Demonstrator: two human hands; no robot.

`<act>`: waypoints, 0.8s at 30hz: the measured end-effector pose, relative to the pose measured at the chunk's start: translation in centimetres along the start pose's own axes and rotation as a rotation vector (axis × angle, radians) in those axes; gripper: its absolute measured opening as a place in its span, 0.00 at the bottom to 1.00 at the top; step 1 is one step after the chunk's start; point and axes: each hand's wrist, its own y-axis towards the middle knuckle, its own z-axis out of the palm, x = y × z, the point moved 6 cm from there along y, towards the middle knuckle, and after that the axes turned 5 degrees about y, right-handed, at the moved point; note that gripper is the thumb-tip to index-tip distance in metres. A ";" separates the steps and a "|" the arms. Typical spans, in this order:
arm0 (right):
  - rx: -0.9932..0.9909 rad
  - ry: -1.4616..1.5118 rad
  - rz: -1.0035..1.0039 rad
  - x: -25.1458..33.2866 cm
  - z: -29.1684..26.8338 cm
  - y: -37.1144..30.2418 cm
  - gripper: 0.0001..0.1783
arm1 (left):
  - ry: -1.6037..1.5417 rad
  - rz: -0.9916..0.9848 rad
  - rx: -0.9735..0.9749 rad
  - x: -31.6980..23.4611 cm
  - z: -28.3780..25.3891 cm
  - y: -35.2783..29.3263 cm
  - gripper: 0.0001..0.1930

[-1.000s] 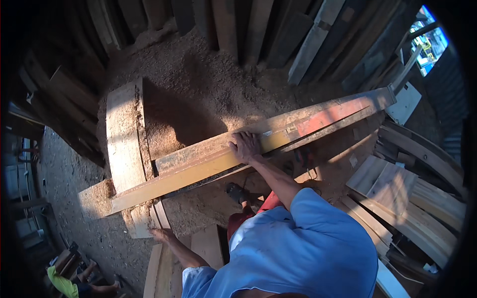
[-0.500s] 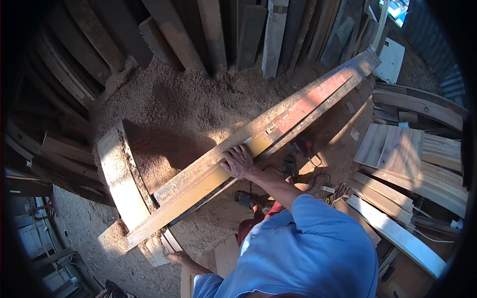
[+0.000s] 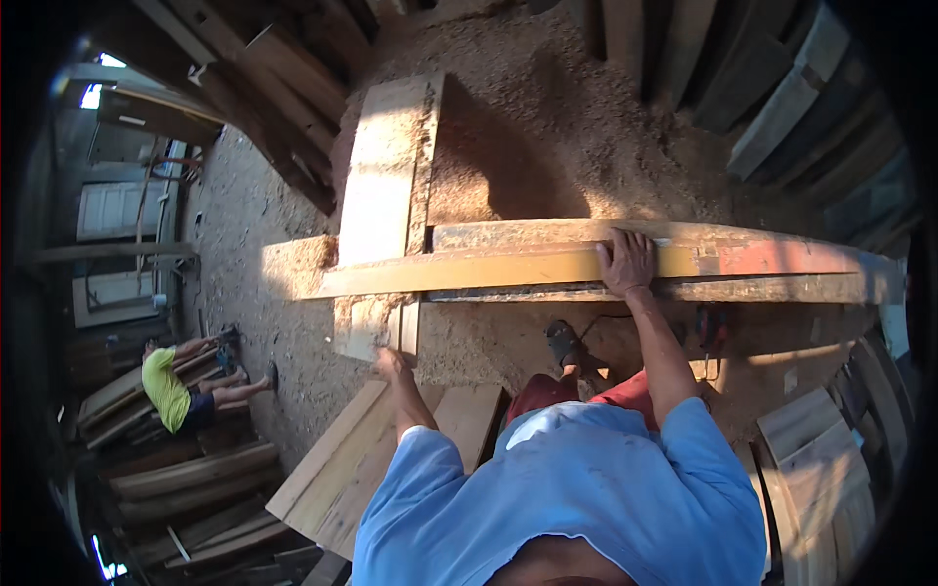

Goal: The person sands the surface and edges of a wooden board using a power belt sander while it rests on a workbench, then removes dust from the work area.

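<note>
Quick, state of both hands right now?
Left hand: at the near end of the pale board; whether it grips cannot be told.
Right hand: open, laid across the long yellow strip.

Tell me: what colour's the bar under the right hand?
The bar is yellow near the right hand, reddish farther right; best in head view.

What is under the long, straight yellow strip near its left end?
A pale, sawdust-strewn wooden board shows on both sides of the strip, apparently passing beneath; the stretch directly under is covered.
</note>
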 end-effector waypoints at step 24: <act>0.097 -0.218 -0.039 -2.5 1.4 -1.1 0.18 | 0.357 0.950 -0.034 -14.5 2.5 -9.2 0.46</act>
